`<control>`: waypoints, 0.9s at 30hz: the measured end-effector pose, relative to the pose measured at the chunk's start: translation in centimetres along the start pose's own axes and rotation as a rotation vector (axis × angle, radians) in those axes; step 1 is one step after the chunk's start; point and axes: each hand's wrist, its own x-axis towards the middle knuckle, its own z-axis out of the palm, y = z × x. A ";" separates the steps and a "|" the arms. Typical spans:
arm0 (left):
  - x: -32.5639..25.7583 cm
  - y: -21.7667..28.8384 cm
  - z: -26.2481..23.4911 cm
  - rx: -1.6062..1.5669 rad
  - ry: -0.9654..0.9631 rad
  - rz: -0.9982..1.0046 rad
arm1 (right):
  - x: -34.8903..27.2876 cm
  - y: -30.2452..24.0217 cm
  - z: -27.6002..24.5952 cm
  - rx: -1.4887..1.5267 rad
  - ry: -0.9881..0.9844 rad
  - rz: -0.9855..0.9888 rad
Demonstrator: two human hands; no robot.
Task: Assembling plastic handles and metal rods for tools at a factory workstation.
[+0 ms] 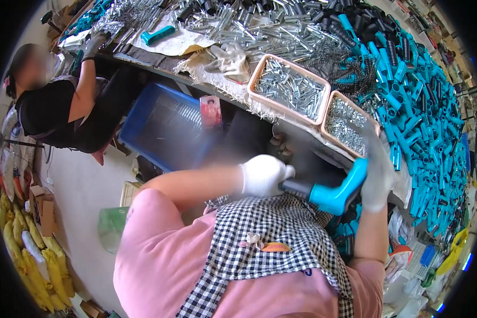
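My left hand (pixel 265 175), in a white glove, is closed round the black end of a teal L-shaped plastic tool body (pixel 340 192), held in front of my apron. Its teal bent end points right, beside my right hand. My right hand (pixel 377 175), also gloved in white, is stretched upward with its fingers blurred at the edge of a bin of small metal parts (pixel 350 130). Whether its palm touches the teal end I cannot tell. Next to that bin is a larger pink-rimmed bin (pixel 253 87) full of metal pins.
Teal and black plastic pieces (pixel 418 122) pile up on the right of the bench. Metal rods (pixel 233 26) and springs (pixel 350 66) cover its far side, near a loose white glove (pixel 229 59). A blue crate (pixel 138 135) stands below. A co-worker (pixel 53 106) works at the left.
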 end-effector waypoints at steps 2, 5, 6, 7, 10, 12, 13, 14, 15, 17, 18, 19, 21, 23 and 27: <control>0.8 -1.5 0.0 -0.048 0.395 -0.179 | -1.7 -0.6 1.6 -0.059 0.046 0.064; -0.1 -1.5 0.1 -0.046 0.302 -0.206 | -0.2 -4.1 2.7 -0.030 -0.042 -0.564; -0.8 -0.7 0.7 -0.010 0.156 -0.124 | 0.2 -4.9 2.7 0.016 -0.096 -0.790; -0.6 -0.1 0.7 0.031 0.004 -0.017 | 0.7 -3.0 1.5 0.011 -0.030 -0.386; 1.2 -1.7 -0.4 -0.062 0.443 -0.175 | -0.3 -0.1 0.5 -0.493 0.018 0.066; 0.4 -2.2 0.0 -0.093 0.433 -0.236 | -0.8 -2.2 2.2 -0.463 0.098 -0.323; -0.2 -0.4 0.1 -0.008 0.176 -0.194 | -0.7 -1.7 1.5 -0.218 0.047 -0.578; -0.5 0.3 0.6 -0.031 0.054 -0.109 | -0.6 -1.1 0.8 -0.025 -0.041 -0.806; -0.1 0.8 0.7 -0.044 -0.074 -0.010 | -0.5 0.6 -0.3 -0.081 -0.023 -0.376; 1.4 -1.7 -0.3 0.006 0.291 0.024 | -1.3 1.4 0.3 0.056 -0.003 0.228; 2.0 -2.1 -0.8 -0.081 0.404 -0.105 | -2.2 1.2 1.3 0.232 0.027 0.411; 1.9 -2.5 -1.3 -0.169 0.515 -0.248 | -2.2 -1.1 2.2 0.153 0.012 0.051; 1.0 -0.8 -0.2 0.000 0.099 -0.203 | -1.8 -5.5 2.0 -0.281 -0.047 -0.526; 0.3 -0.1 1.2 -0.177 -0.119 -0.040 | -0.8 -6.8 0.6 -0.836 -0.055 -0.775; 3.2 0.7 -6.0 -0.631 -0.722 -0.278 | -1.4 0.6 0.6 -0.717 -0.388 -1.033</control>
